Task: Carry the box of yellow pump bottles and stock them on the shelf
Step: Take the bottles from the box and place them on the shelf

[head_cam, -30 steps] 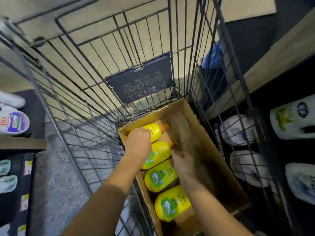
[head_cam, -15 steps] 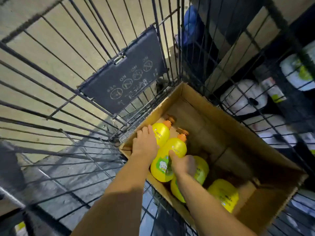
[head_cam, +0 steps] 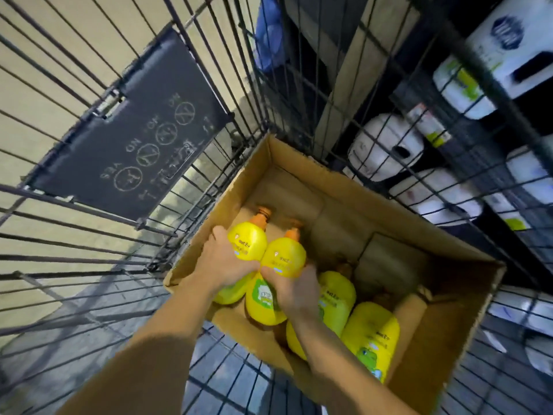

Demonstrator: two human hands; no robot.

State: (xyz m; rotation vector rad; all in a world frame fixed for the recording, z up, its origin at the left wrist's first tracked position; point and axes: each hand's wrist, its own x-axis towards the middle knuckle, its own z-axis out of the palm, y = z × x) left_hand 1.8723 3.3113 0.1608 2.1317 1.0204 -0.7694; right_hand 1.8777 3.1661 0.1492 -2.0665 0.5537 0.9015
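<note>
Here, each hand's fingers clamp a yellow bottle (head_cam: 248,244); sign (head_cam: 131,145) reads "YES", "NO".

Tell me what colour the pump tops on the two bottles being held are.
Orange, seen in the head view on the left-hand bottle and right-hand bottle.

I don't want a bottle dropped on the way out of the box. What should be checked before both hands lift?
1. Left hand wrapped around the left bottle: ok.
2. Right hand closed on the second bottle: ok.
3. Orange pump tops in place on both held bottles: ok.
4. Path straight up out of the cardboard box unobstructed: ok.
5. Two remaining bottles lying clear of the held ones: not ok, one touches the right hand.
6. Free space on the shelf: cannot tell.
</note>
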